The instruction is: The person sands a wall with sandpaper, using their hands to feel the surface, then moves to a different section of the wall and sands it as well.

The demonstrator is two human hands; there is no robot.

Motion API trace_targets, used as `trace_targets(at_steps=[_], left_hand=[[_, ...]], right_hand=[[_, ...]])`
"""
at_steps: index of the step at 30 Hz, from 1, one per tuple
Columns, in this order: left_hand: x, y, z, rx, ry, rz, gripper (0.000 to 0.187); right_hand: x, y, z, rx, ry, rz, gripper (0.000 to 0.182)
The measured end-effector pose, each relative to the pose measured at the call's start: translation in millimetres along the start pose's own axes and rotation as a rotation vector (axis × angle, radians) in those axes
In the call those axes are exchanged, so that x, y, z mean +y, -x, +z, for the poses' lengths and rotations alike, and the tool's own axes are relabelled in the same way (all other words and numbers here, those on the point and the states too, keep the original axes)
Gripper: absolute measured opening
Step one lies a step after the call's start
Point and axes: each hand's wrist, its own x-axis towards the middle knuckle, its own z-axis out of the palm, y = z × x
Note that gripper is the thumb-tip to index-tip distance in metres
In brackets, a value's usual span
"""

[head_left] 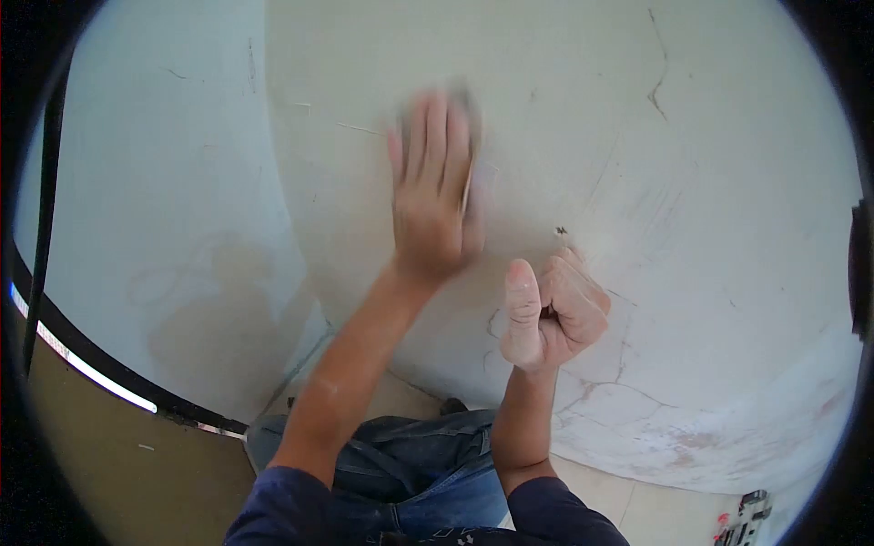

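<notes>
My left hand (432, 187) is pressed flat toward the pale wall (583, 109), its fingers long and blurred by motion. Under them a grey sheet of sandpaper (463, 98) shows past the fingertips and along the thumb side; most of it is covered by the hand. Lower and to the right, my right hand (560, 314) is dusted white and curled into a fist with the thumb up. Nothing shows in its fingers, and it hovers close to the wall below a small dark hole (561, 231).
Cracks (619, 384) and scuffed patches mark the lower wall. A bluish side wall (191, 136) meets it at a corner on the left. A black cable (50, 182) hangs at far left. On the floor at lower right lies a metal tool-like object (752, 517).
</notes>
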Motion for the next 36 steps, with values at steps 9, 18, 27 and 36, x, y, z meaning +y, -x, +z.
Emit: trace_targets(at_steps=[9, 18, 27, 36], left_hand=[[-8, -39, 1, 0.104, -0.040, -0.047, 0.055], [-10, 52, -4, 0.008, -0.028, -0.107, 0.058], [-11, -50, 5, 0.100, -0.124, 0.065, 0.060], [-3, 19, -9, -0.066, -0.173, 0.073, 0.071]], right_hand=[[0, 1, 5, 0.051, -0.005, -0.021, 0.048], [-1, 2, 3, 0.058, -0.002, 0.009, 0.048], [1, 0, 5, 0.061, -0.004, -0.022, 0.047], [1, 0, 5, 0.052, 0.007, -0.010, 0.047]])
